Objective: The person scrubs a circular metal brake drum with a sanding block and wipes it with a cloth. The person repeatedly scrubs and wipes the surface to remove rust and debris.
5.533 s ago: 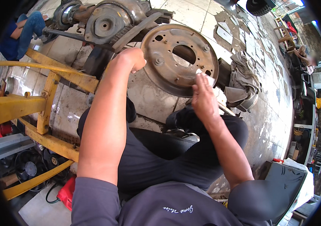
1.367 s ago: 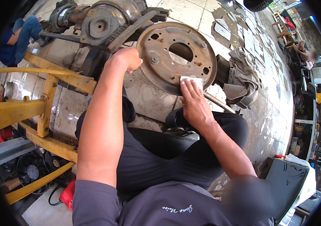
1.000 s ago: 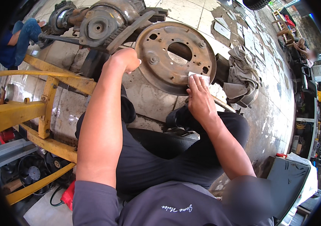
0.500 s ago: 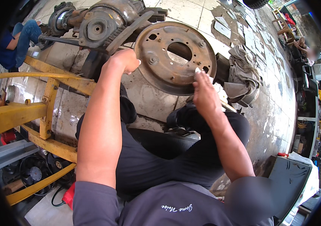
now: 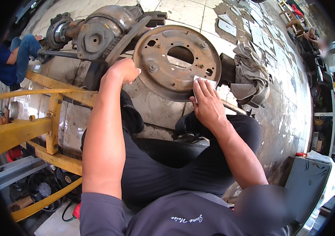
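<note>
A rusty round brake backing plate (image 5: 159,84) with a large centre hole leans in front of me, tilted toward me. My left hand (image 5: 123,72) is closed at its left rim, the fingertips hidden behind the edge and the thumb on the near side. Flat against the plate's lower right face, my right hand (image 5: 208,100) presses a small folded white sheet (image 5: 210,83) under its fingers. Whether this sheet is cloth or paper I cannot tell.
A greasy axle housing (image 5: 110,25) lies behind the plate at left. The yellow metal frame (image 5: 51,129) stands left of my legs. A crumpled grey cloth (image 5: 250,70) hangs at right. A seated person (image 5: 24,55) is at far left; a grey metal box (image 5: 303,185) is at lower right.
My right hand has come down and slightly left, now flat on the plate with the white sheet. My left hand stays at the rim. The whole view has shifted slightly.
</note>
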The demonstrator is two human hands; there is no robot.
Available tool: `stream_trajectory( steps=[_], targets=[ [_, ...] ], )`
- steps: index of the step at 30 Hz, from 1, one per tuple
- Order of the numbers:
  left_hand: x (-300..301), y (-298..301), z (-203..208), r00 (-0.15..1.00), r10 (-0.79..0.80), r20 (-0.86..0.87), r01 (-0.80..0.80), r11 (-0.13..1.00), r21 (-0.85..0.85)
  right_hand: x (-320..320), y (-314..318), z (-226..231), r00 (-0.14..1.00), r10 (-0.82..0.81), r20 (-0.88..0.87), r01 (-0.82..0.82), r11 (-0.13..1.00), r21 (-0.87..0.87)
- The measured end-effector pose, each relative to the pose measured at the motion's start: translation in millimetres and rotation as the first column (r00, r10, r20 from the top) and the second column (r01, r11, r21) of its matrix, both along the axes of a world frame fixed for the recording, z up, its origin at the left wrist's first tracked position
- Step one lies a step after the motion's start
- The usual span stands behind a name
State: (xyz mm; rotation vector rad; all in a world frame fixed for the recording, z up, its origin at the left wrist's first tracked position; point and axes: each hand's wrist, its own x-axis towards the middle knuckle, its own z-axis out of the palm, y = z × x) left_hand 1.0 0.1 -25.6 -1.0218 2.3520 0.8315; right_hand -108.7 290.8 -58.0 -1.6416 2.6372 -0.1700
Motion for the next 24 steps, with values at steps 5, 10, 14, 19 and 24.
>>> stream_trajectory(
  steps=[5,10,14,19,24],
  targets=[
    [1.0,0.2,-6.7,0.999,0.023,-0.028,-0.023,1.0,-0.006,13.1,2.0,-6.6,0.989,0.074,-0.127,-0.06,0.992,0.107],
    [-1.5,0.4,-5.3,1.0,0.002,-0.014,-0.002,1.0,-0.017,1.4,-0.1,-5.1,0.992,0.063,-0.109,-0.048,0.99,0.133],
    [1.8,-4.1,-11.6,1.0,-0.019,-0.02,0.019,0.999,-0.026,10.0,0.8,-2.2,0.993,0.092,-0.075,-0.084,0.991,0.104],
    [0.9,-3.5,-12.2,1.0,-0.008,-0.02,0.007,1.0,-0.026,9.5,-0.4,-5.0,0.996,0.065,-0.068,-0.058,0.994,0.098],
    [0.1,-2.9,-12.4,1.0,-0.015,-0.024,0.014,1.0,-0.026,6.3,-2.4,-3.5,0.997,0.003,-0.074,0.006,0.992,0.125]
  ],
)
